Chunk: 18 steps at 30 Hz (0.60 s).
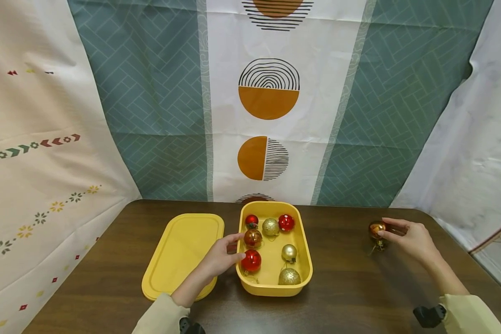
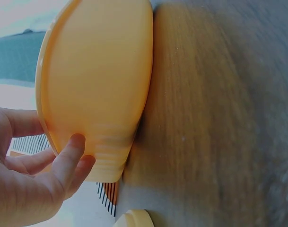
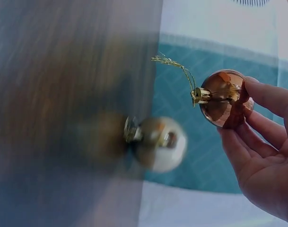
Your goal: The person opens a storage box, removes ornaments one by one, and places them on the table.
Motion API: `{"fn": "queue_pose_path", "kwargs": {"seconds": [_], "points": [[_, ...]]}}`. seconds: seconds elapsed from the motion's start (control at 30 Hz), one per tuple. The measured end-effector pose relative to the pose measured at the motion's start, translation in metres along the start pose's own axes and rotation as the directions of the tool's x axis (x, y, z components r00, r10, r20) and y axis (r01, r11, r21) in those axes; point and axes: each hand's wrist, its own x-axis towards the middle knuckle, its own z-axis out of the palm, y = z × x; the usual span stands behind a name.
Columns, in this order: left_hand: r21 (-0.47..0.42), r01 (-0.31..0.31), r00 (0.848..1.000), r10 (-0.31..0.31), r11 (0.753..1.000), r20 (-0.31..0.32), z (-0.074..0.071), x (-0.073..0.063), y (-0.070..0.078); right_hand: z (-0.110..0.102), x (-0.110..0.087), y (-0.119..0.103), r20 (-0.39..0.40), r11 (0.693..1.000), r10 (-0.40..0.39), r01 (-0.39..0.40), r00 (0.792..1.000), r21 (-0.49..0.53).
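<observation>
A yellow rectangular container [image 1: 307,260] holds several Christmas baubles, among them a shiny red bauble [image 1: 251,261], an amber bauble [image 1: 253,238] and a glittery gold bauble [image 1: 289,277]. My left hand [image 1: 222,256] grips the container's left rim, fingertips against the outer wall [image 2: 96,71] in the left wrist view. Off to the right, my right hand [image 1: 410,239] pinches a copper-coloured bauble [image 3: 224,101] between thumb and fingers. Its gold cap and string loop point away from the palm. Close by, a blurred, shiny pale bauble [image 3: 161,144] appears on the table in the right wrist view.
A yellow lid [image 1: 183,255] lies flat on the dark wooden table [image 1: 338,278], left of the container. A patterned cloth [image 1: 158,93] hangs along the table's back edge, with lighter cloths at both sides.
</observation>
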Motion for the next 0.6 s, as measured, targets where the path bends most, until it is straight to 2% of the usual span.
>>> {"fn": "queue_pose_path", "kwargs": {"seconds": [0.23, 0.47, 0.6], "points": [[0.002, 0.003, 1.000, -0.003, 1.000, -0.003, 0.000, 0.000, 0.000, -0.011, -0.007, 0.027, 0.016, 0.999, 0.051, -0.050, 0.999, -0.019], [-0.001, 0.021, 1.000, -0.021, 1.000, 0.000, -0.001, 0.002, -0.002, -0.015, -0.011, 0.047, 0.071, 0.993, 0.103, -0.099, 0.992, -0.059], [-0.002, 0.013, 1.000, -0.013, 1.000, 0.002, 0.000, 0.002, -0.002, -0.015, -0.012, 0.055, 0.103, 0.991, 0.109, -0.100, 0.989, -0.086]]}}
